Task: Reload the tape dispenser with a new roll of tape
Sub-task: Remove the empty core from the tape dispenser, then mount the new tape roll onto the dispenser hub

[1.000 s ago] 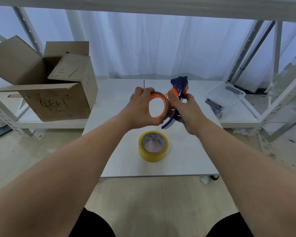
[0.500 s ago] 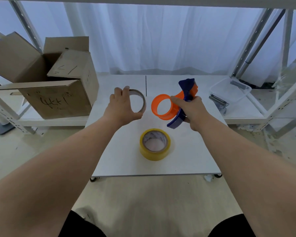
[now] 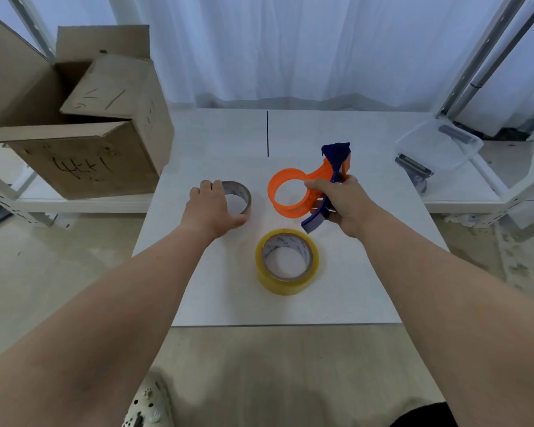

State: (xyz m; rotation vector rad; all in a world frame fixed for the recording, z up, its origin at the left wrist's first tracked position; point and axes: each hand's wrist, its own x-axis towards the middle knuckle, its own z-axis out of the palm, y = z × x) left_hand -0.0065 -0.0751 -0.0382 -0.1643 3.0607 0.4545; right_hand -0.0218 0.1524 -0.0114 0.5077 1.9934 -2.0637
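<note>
Both hands grip: my left hand (image 3: 211, 208) pinches the stiff, light empty core (image 3: 239, 197), my right hand (image 3: 341, 201) the rigid dispenser (image 3: 293, 195); I'd grasp the heavier new roll (image 3: 287, 261) by its rim.

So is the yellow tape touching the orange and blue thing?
Apart. The head view shows bare white table between the yellow tape roll and the tape dispenser, which the right hand holds up behind the roll.
</note>
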